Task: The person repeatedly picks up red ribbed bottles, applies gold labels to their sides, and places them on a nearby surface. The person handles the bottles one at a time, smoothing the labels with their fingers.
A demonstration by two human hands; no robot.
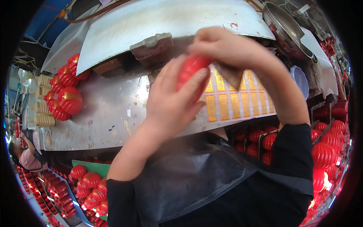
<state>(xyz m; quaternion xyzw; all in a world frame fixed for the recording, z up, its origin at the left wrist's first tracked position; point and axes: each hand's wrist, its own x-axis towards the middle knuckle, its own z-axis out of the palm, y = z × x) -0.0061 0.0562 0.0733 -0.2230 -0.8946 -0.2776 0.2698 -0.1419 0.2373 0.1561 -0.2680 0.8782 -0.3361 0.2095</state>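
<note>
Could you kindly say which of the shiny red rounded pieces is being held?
The shiny red rounded piece in the bare left hand, with the bare right hand at its far end; the red cluster on the grey metal table lies apart.

A glossy red piece (193, 68), held up in the left hand (170, 92).
Rounded and longer than wide, it is plain bright red where it shows, with pale shine on its side. It stands tilted, its upper end leaning toward the right hand (211, 43), whose curled fingers are right at that end. The left fingers and thumb wrap its sides, hiding much of it; blur hides its finer surface.
</note>
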